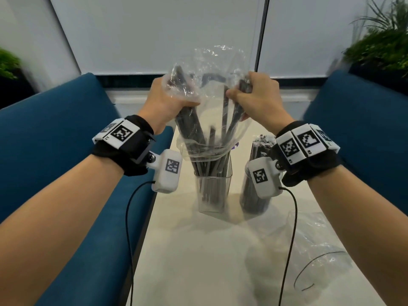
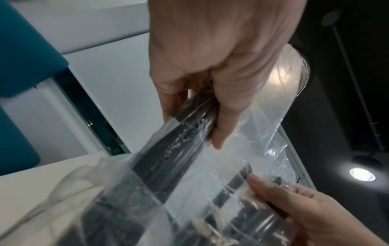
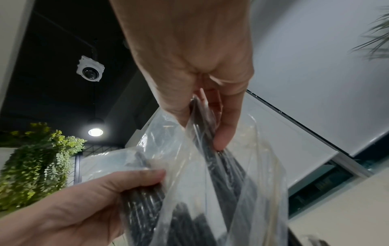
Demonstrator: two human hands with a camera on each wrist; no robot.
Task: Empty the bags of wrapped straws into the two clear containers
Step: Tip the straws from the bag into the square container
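A clear plastic bag (image 1: 212, 69) of dark wrapped straws (image 1: 189, 127) hangs upside down over the left clear container (image 1: 213, 193), its mouth around the container's rim. Straws stand partly in that container. My left hand (image 1: 167, 100) grips the bag's left side with a bundle of straws through the plastic (image 2: 189, 119). My right hand (image 1: 254, 96) grips the right side and more straws (image 3: 210, 133). The right clear container (image 1: 254, 195) stands beside it, full of dark straws and partly hidden by my right wrist camera.
An empty crumpled clear bag (image 1: 315, 239) lies on the white table (image 1: 198, 261) at the right, with a thin black tie (image 1: 318, 268) on it. Blue seats (image 1: 55, 151) flank the narrow table on both sides. Plants (image 1: 379, 47) stand at the far corners.
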